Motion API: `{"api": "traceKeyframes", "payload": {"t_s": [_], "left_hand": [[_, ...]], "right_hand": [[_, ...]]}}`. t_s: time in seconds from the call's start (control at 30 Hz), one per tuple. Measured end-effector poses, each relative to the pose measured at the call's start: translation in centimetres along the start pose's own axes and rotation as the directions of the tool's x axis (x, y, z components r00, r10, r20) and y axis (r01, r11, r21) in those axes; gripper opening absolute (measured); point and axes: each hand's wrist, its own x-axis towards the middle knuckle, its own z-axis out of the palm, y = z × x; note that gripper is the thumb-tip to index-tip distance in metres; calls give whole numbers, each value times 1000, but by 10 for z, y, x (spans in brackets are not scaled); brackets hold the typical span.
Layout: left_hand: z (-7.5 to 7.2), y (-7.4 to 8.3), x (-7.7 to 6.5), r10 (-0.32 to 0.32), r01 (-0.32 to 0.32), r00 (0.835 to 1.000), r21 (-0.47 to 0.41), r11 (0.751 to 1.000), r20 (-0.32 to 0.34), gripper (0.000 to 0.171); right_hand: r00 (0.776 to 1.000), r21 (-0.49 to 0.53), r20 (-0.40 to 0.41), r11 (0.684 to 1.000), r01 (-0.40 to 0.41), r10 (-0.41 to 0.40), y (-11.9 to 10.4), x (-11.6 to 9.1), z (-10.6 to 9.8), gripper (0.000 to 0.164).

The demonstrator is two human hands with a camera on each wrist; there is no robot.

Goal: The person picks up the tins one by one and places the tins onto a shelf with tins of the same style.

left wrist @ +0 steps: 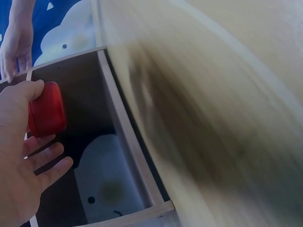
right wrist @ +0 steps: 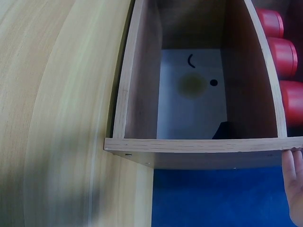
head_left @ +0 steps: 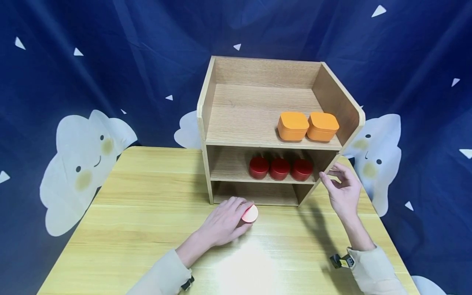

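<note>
My left hand (head_left: 225, 221) holds a small red container (left wrist: 48, 109) between thumb and fingers, in front of the shelf's bottom opening. Its top looks washed out by glare in the head view, while the left wrist view shows its glossy red side and rounded corners. The other left fingers spread loosely below it. At the shelf's right side, my right hand (head_left: 343, 191) touches the outer face of the side panel (right wrist: 199, 145) near the front edge, fingers fairly straight. The wooden shelf (head_left: 258, 144) has three red round containers (head_left: 280, 169) in a row on its middle level.
Two orange square containers (head_left: 293, 126) stand at the right of the shelf's top level. The shelf sits near the back of a light wooden table (head_left: 147, 184). Behind hangs a dark blue curtain (head_left: 155, 49) with white clouds.
</note>
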Motion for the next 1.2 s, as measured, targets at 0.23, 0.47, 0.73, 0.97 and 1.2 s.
{"api": "traceKeyframes", "payload": {"t_s": [0.23, 0.47, 0.73, 0.97, 1.2], "left_hand": [[-10, -2, -6, -48, 49, 995, 11, 999, -86, 62], [-22, -3, -7, -71, 74, 987, 16, 997, -145, 62], [-34, -3, -5, -91, 102, 969, 38, 994, -228, 61], [-43, -2, -4, -101, 125, 940, 54, 991, -326, 61], [-50, 0, 0, -126, 167, 909, 71, 983, -397, 59]], "right_hand": [[1000, 18, 1, 1000, -4, 4, -1, -1, 1, 38], [1000, 30, -6, 999, -11, 11, -1, 0, 1, 38], [1000, 26, -3, 1000, -5, 5, -1, 0, 1, 38], [1000, 34, -2, 999, -9, 9, -1, 0, 1, 39], [1000, 9, -17, 1000, -12, 12, 0, 0, 1, 39]]}}
